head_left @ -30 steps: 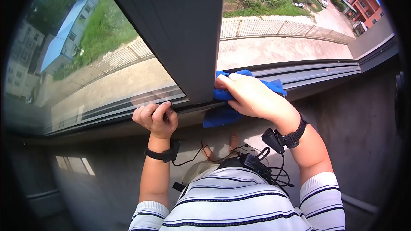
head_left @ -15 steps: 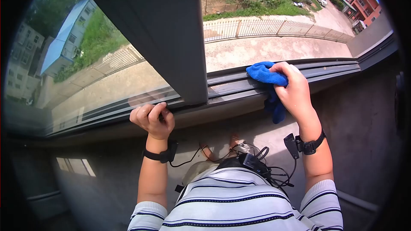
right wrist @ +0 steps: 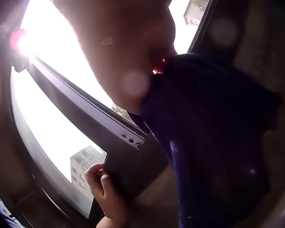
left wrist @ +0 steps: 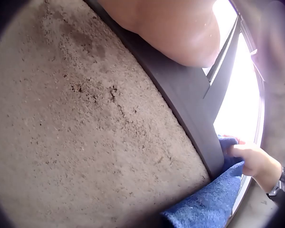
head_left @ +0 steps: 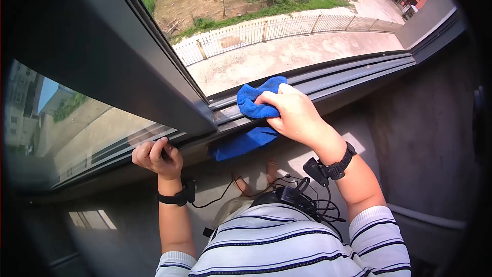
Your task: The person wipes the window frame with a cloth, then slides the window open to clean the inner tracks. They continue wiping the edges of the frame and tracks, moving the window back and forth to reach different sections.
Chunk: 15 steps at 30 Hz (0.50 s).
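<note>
My right hand [head_left: 294, 113] grips a bunched blue cloth [head_left: 248, 105] against the window track [head_left: 328, 85], just right of the upright sash frame [head_left: 154, 56]. A loose end of the cloth hangs below the sill; in the left wrist view this cloth [left wrist: 209, 202] droops past the frame edge. The right wrist view has the cloth dark and close up, hiding much of the fingers. My left hand [head_left: 158, 157] rests at the sill edge left of the sash frame, fingers loosely curled, holding nothing. In the right wrist view the left hand's fingertips [right wrist: 96, 170] touch the frame edge.
Window glass [head_left: 92, 123] stands beside the left hand, while the right side opens to a yard with a fence [head_left: 292, 28]. Rough concrete wall [left wrist: 95, 128] lies under the sill. Black cables [head_left: 320, 208] hang at the waist.
The right hand with the cloth went right along the track, then came back left toward the sash frame. The head view has swung left; the left hand stays at the sill.
</note>
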Each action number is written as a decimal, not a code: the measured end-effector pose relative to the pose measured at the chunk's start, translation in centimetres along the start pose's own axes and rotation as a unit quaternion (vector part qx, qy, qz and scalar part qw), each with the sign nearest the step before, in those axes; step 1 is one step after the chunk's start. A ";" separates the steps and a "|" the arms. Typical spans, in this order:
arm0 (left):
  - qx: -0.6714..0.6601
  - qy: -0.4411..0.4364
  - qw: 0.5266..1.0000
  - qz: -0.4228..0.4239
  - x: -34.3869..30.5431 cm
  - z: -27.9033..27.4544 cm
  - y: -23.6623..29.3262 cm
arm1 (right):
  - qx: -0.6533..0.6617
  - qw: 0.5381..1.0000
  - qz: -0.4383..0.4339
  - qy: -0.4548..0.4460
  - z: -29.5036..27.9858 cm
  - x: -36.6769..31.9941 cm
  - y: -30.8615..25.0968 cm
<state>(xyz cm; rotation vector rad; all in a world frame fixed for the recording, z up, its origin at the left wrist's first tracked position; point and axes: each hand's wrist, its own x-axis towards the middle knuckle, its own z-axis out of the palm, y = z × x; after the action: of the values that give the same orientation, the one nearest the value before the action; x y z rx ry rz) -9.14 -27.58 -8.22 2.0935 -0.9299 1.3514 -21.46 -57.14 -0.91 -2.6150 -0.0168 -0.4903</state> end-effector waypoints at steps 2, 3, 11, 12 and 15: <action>0.004 0.001 1.000 0.000 0.2 0.0 0.0 | 0.000 0.999 0.024 0.021 -1.0 -0.9 2.0; 0.000 0.011 1.000 -0.001 0.4 0.2 0.1 | -0.019 0.998 0.057 0.018 -2.0 -1.4 2.9; 0.000 0.023 1.000 -0.007 0.5 0.2 0.1 | -0.022 0.939 0.240 0.247 -6.4 -3.0 8.2; 0.002 0.022 1.000 -0.007 0.5 0.2 0.2 | 0.030 0.912 0.290 0.290 -6.6 -2.8 7.7; 0.005 0.018 1.000 -0.006 0.6 0.2 0.2 | 0.115 0.912 0.254 0.302 -4.6 -2.3 8.1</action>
<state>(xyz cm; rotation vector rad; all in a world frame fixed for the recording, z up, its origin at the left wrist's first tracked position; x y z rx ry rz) -9.04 -28.02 -7.68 2.0707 -0.8973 1.3862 -24.40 -66.22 -1.58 -2.0235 0.7384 -0.9991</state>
